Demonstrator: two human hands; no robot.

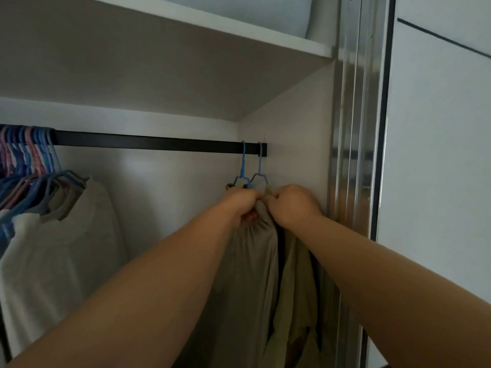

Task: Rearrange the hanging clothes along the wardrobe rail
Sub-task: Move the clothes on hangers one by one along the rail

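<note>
Beige garment [255,251] bunched in L hand [240,201] grip, R hand [289,203] pinching collar, under rail [159,142].

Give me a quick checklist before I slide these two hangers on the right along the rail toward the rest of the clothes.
1. Both blue hangers hooked over the rail: ok, both hooks sit on it near the right end.
2. Left hand gripping fabric of the grey garment at its top: ok.
3. Right hand closed at the top of the olive garment: ok; what the fingers pinch, cannot tell.
4. Rail bare between these hangers and the bunched hangers at left: ok.
5. Garments seated squarely on their hangers: cannot tell, the hands cover the shoulders.
</note>
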